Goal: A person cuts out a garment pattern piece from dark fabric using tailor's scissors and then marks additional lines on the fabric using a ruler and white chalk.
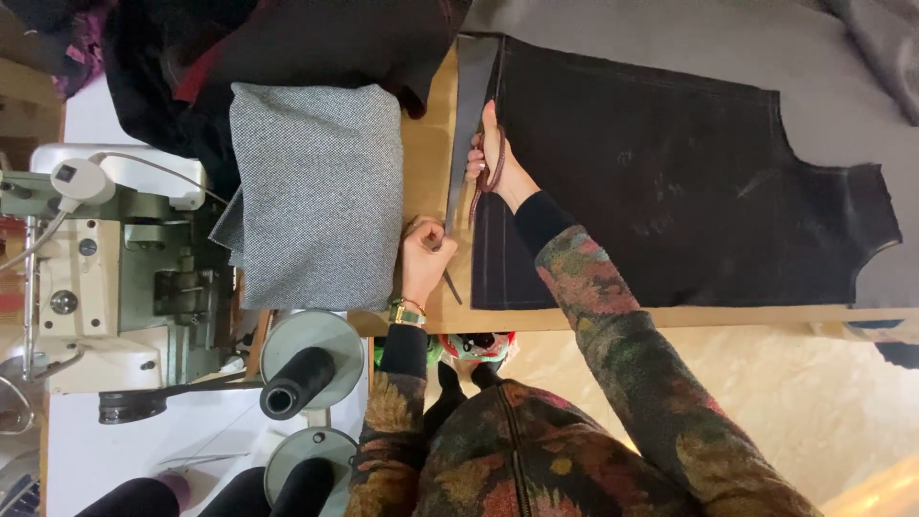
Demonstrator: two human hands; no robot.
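Gripping scissors [486,172] in right hand [496,165], left hand [424,254] pinching strip [458,163] at fabric [670,182] edge.

The scissors' blades [458,163] disappear under the dark strip being cut, the right hand [495,163] hides their handles, the sewing machine [105,268] is cut off at the left edge, and chalk marks on the black fabric panel [670,182] are too faint to make out.

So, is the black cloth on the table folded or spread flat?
Spread flat: the black cloth lies open on the table, its armhole cut-out and edges visible, no fold.
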